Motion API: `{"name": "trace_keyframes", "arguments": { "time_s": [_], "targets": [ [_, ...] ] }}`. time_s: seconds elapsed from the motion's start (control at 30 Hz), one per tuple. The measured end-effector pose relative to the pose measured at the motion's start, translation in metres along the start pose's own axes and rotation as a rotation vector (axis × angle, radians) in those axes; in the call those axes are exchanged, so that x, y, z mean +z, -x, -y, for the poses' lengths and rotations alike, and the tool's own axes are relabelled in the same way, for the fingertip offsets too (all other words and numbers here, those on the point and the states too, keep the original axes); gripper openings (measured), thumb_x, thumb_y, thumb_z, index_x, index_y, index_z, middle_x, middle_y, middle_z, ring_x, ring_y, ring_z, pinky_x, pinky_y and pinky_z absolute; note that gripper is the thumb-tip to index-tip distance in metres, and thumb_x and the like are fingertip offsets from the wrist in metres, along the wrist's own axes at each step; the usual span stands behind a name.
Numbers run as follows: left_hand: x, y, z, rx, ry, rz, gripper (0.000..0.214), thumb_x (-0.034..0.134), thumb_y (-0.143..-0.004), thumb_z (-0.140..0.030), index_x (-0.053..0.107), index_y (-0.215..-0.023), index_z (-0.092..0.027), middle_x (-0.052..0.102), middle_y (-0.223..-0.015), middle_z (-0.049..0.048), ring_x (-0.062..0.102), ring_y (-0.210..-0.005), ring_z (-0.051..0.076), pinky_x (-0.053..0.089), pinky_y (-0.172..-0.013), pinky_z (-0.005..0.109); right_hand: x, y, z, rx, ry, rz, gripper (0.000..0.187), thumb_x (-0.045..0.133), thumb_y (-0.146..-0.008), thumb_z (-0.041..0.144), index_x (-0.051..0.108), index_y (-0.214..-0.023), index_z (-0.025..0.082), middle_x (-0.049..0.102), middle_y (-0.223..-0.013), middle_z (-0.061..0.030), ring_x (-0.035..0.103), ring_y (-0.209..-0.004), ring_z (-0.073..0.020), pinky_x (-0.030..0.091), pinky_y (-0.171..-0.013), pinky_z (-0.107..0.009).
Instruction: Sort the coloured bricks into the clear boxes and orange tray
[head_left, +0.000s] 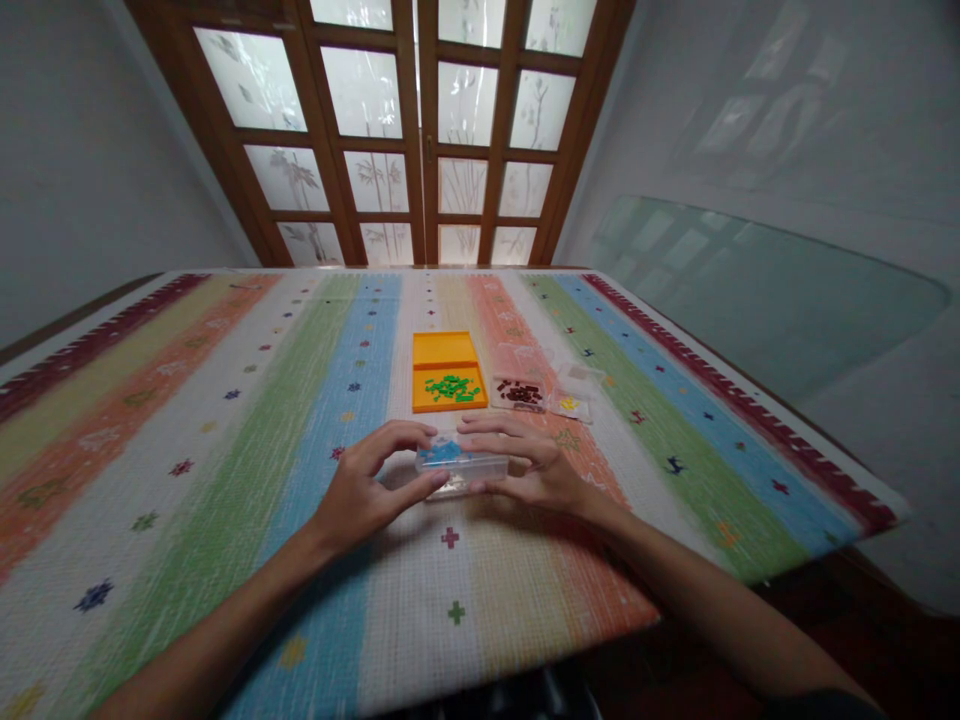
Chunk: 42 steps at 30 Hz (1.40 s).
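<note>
A small clear plastic box (pixel 463 466) with blue pieces inside rests on the striped tablecloth (pixel 225 480) near the front middle of the table. My left hand (pixel 367 485) grips its left end, thumb below and fingers curled over the top. My right hand (pixel 529 462) grips its right end the same way. Behind it lies an open orange box (pixel 446 352) holding several small green pieces (pixel 452 388).
To the right of the orange box lie a clear open box with dark brown pieces (pixel 519 392) and another clear box with yellow pieces (pixel 571 402). The table's right edge (pixel 750 395) runs along a grey wall. Wooden glazed doors (pixel 420 130) stand behind the table.
</note>
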<state>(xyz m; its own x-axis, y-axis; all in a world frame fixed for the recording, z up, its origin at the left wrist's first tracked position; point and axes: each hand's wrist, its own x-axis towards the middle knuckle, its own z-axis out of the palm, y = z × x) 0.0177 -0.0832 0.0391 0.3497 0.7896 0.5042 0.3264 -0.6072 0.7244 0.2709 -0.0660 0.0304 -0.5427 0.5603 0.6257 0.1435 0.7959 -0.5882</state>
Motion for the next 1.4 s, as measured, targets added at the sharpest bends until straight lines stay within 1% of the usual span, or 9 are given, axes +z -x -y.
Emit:
{"name": "trace_keyframes", "arguments": {
  "time_s": [0.23,0.37,0.47,0.57,0.7,0.9,1.1,1.3,1.4],
  "targets": [
    [-0.001,0.001,0.003,0.050,-0.048,-0.029,0.022,0.076,-0.083,-0.030,0.062,-0.098,-0.021,0.069,-0.115,0.0109,0.065,-0.110,0.025,0.053,-0.099,0.047,-0.014,-0.004,0.000,-0.039,0.175,0.004,0.062,0.077,-0.084,0.046,0.056,-0.141,0.029,0.062,-0.135,-0.0101,0.054,-0.129,-0.0271,0.045,-0.108,-0.051],
    [-0.002,0.002,0.005,0.086,-0.102,0.002,0.022,0.077,-0.082,-0.028,0.061,-0.094,-0.020,0.067,-0.117,0.0112,0.066,-0.109,0.025,0.054,-0.093,0.046,-0.039,-0.005,-0.012,0.042,0.424,-0.189,0.044,0.069,-0.090,0.039,0.061,-0.132,0.029,0.064,-0.128,-0.0097,0.058,-0.121,-0.0287,0.046,-0.104,-0.052],
    [-0.001,0.003,0.009,0.107,-0.120,0.052,0.022,0.077,-0.082,-0.028,0.061,-0.093,-0.019,0.065,-0.119,0.0118,0.065,-0.109,0.025,0.055,-0.092,0.044,-0.060,-0.004,-0.026,0.116,0.660,-0.324,0.040,0.066,-0.090,0.038,0.062,-0.127,0.026,0.064,-0.124,-0.0115,0.057,-0.117,-0.0317,0.044,-0.102,-0.054],
    [0.002,0.005,0.013,0.115,-0.109,0.091,0.021,0.077,-0.083,-0.029,0.061,-0.093,-0.019,0.063,-0.121,0.0121,0.063,-0.111,0.024,0.054,-0.093,0.043,-0.074,-0.001,-0.043,0.176,0.809,-0.364,0.045,0.062,-0.090,0.037,0.058,-0.132,0.022,0.063,-0.125,-0.0144,0.054,-0.119,-0.0339,0.041,-0.103,-0.055],
    [0.003,0.004,0.017,0.094,-0.106,0.123,0.024,0.076,-0.084,-0.028,0.060,-0.099,-0.020,0.062,-0.121,0.0112,0.062,-0.113,0.025,0.053,-0.096,0.046,-0.079,0.001,-0.065,0.322,0.923,-0.349,0.051,0.058,-0.089,0.036,0.053,-0.136,0.017,0.062,-0.126,-0.0178,0.046,-0.128,-0.0377,0.037,-0.103,-0.056],
    [0.003,0.005,0.021,0.078,-0.102,0.142,0.051,0.075,-0.082,-0.027,0.052,-0.128,-0.023,0.060,-0.127,0.0115,0.059,-0.120,0.027,0.048,-0.103,0.052,-0.079,-0.003,-0.090,0.407,0.933,-0.289,0.048,0.055,-0.086,0.032,0.057,-0.130,0.015,0.068,-0.120,-0.0176,0.046,-0.128,-0.0387,0.031,-0.105,-0.059],
    [0.001,0.007,0.026,0.039,-0.093,0.157,0.072,0.079,-0.077,-0.029,0.044,-0.139,-0.025,0.055,-0.137,0.0133,0.055,-0.127,0.031,0.047,-0.106,0.056,-0.080,-0.016,-0.098,0.416,0.921,-0.290,0.022,0.056,-0.084,0.030,0.071,-0.099,0.022,0.073,-0.100,-0.0122,0.055,-0.110,-0.0357,0.032,-0.105,-0.060],
    [-0.003,0.004,0.020,-0.032,-0.087,0.107,0.062,0.076,-0.083,-0.038,0.046,-0.137,-0.026,0.056,-0.136,0.0119,0.056,-0.126,0.029,0.047,-0.108,0.056,-0.086,-0.028,-0.078,0.374,0.789,-0.288,0.015,0.054,-0.089,0.031,0.066,-0.084,0.023,0.075,-0.088,-0.0059,0.066,-0.090,-0.0271,0.030,-0.109,-0.059],
    [-0.006,0.001,0.017,-0.043,-0.079,0.079,0.061,0.076,-0.083,-0.038,0.048,-0.136,-0.025,0.057,-0.136,0.0115,0.057,-0.126,0.029,0.047,-0.108,0.055,-0.089,-0.036,-0.056,0.327,0.713,-0.322,0.016,0.056,-0.090,0.033,0.066,-0.084,0.022,0.075,-0.087,-0.0060,0.068,-0.085,-0.0256,0.038,-0.104,-0.053]
  ]
}}
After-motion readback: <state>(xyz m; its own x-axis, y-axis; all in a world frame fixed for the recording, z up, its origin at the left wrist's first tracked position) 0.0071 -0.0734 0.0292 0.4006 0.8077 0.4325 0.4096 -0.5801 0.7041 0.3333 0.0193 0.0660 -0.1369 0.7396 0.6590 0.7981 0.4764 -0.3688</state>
